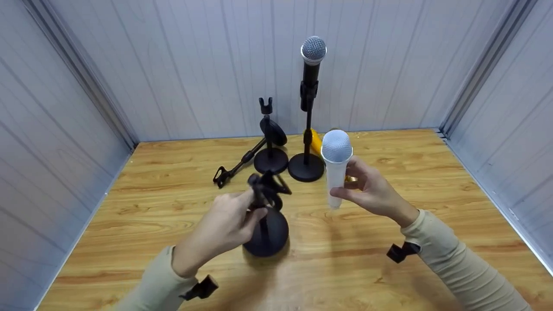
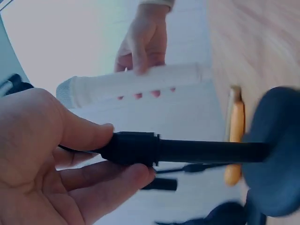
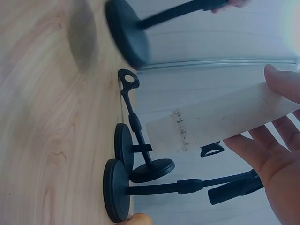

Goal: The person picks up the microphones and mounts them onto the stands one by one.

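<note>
My left hand [image 1: 229, 220] grips the upper pole of a black desktop microphone stand [image 1: 265, 233], fingers and thumb around its collar just under the clip. Its round base hangs off the wood, with a shadow apart from it in the right wrist view. My right hand [image 1: 373, 194] holds a white microphone [image 1: 335, 172] by its body, upright with the grey mesh head on top, above the table and to the right of the stand. In the right wrist view the white body's lower end [image 3: 164, 133] shows dark scuff marks around a seam.
At the back, a black-bodied microphone [image 1: 312, 71] sits in the clip of a stand [image 1: 306, 166]. Left of it are an upright stand with a bare clip [image 1: 271, 160] and another stand lying tipped [image 1: 248, 156]. A yellow-orange object [image 1: 315, 141] lies behind. Walls [image 1: 194, 65] enclose the wooden table.
</note>
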The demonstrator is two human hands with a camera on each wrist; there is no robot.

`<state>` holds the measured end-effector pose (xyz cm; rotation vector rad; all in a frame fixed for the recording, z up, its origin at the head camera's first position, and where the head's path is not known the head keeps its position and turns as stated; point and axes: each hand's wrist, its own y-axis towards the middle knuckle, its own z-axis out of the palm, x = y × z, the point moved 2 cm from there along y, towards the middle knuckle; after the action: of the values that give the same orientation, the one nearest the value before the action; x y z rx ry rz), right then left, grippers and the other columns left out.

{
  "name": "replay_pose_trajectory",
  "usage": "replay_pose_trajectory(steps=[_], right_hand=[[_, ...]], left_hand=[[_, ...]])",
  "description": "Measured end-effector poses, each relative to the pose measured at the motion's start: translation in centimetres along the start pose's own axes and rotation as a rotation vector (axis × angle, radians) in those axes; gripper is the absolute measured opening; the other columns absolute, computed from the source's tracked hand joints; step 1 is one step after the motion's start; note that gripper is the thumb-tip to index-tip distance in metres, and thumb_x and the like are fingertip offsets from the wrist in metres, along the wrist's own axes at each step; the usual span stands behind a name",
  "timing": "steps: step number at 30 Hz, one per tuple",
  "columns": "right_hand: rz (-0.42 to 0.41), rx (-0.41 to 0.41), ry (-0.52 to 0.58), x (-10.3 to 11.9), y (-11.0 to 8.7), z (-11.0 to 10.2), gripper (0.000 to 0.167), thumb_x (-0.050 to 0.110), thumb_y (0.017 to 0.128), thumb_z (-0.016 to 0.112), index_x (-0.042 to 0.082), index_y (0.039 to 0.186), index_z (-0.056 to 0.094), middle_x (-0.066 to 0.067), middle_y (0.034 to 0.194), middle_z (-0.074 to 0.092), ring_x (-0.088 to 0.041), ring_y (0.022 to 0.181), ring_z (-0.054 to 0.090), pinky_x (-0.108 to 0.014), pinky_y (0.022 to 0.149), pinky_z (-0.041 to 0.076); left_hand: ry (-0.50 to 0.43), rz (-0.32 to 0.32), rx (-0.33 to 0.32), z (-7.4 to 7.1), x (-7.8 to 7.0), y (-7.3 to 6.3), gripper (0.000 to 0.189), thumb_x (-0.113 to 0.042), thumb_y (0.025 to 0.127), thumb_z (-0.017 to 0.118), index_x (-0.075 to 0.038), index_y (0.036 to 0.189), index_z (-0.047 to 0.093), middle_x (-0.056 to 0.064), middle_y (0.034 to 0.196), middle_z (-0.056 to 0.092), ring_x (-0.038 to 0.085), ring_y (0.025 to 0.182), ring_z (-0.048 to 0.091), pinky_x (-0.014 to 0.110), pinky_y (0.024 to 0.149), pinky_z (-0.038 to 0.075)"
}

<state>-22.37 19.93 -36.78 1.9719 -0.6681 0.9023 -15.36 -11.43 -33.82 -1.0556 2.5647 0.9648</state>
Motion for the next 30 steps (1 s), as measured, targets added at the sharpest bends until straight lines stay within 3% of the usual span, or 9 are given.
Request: replay_pose_trajectory(steps=[2, 5, 8, 13, 19, 26, 30], right_hand=[[-0.008, 0.002, -0.003, 0.3, 0.1, 0.1, 0.06, -0.009, 0.087, 0.075, -0.001, 0.141, 0.049, -0.017, 0.126, 0.06, -0.027, 0.112, 0.064, -0.041, 0.086, 0.059], [-0.024, 0.002, -0.008, 0.6, 0.2, 0.1, 0.063, -0.01, 0.087, 0.075, -0.001, 0.143, 0.048, -0.016, 0.127, 0.06, -0.027, 0.113, 0.064, -0.04, 0.085, 0.059], [-0.033, -0.013, -0.015, 0.8, 0.2, 0.0, 0.065, -0.011, 0.086, 0.075, -0.001, 0.144, 0.048, -0.016, 0.126, 0.06, -0.026, 0.111, 0.065, -0.04, 0.084, 0.059], [-0.03, -0.038, -0.003, 1.1, 0.3, -0.2, 0.067, -0.013, 0.084, 0.075, -0.001, 0.144, 0.047, -0.021, 0.125, 0.06, -0.028, 0.111, 0.065, -0.04, 0.084, 0.06], [-0.011, -0.099, -0.005, 1.2, 0.8, -0.9, 0.067, -0.013, 0.085, 0.075, -0.002, 0.144, 0.046, -0.019, 0.128, 0.059, -0.029, 0.11, 0.065, -0.039, 0.086, 0.059], [-0.029, -0.167, 0.038, 0.8, 2.0, -1.7, 0.065, -0.012, 0.089, 0.07, 0.0, 0.147, 0.044, -0.017, 0.135, 0.056, -0.032, 0.119, 0.061, -0.041, 0.093, 0.056], [-0.025, -0.179, 0.044, 0.5, 2.4, -2.2, 0.064, -0.012, 0.09, 0.07, 0.0, 0.147, 0.044, -0.017, 0.135, 0.055, -0.033, 0.118, 0.061, -0.041, 0.094, 0.055]], left_hand=[[-0.078, -0.033, 0.022, 0.9, 0.3, 0.4, 0.012, -0.004, 0.094, 0.07, -0.006, 0.105, 0.065, 0.002, 0.086, 0.072, 0.01, 0.069, 0.067, 0.02, 0.06, 0.055], [-0.216, -0.081, 0.044, 2.2, 0.7, 0.9, 0.01, -0.004, 0.096, 0.068, -0.006, 0.105, 0.063, 0.005, 0.094, 0.074, 0.013, 0.085, 0.073, 0.022, 0.071, 0.058], [-0.281, -0.069, 0.036, 3.4, 0.8, 1.7, 0.013, -0.002, 0.097, 0.066, -0.007, 0.109, 0.064, 0.005, 0.099, 0.074, 0.014, 0.093, 0.072, 0.023, 0.071, 0.058], [-0.18, 0.01, -0.046, 5.4, 1.2, 3.3, 0.015, -0.005, 0.095, 0.07, -0.01, 0.109, 0.065, 0.003, 0.097, 0.075, 0.012, 0.087, 0.072, 0.024, 0.067, 0.057], [-0.127, -0.031, -0.154, 7.1, 2.6, 5.5, 0.016, -0.015, 0.094, 0.075, -0.007, 0.098, 0.062, 0.006, 0.088, 0.075, 0.016, 0.08, 0.073, 0.027, 0.066, 0.058], [0.118, -0.021, -0.241, 9.2, 2.9, 7.0, 0.03, -0.032, 0.097, 0.07, -0.005, 0.099, 0.057, 0.004, 0.075, 0.062, 0.018, 0.061, 0.064, 0.033, 0.052, 0.052], [0.199, -0.052, -0.244, 10.0, 3.0, 7.5, 0.034, -0.039, 0.1, 0.064, -0.006, 0.1, 0.055, 0.002, 0.072, 0.052, 0.018, 0.053, 0.055, 0.034, 0.046, 0.045]])
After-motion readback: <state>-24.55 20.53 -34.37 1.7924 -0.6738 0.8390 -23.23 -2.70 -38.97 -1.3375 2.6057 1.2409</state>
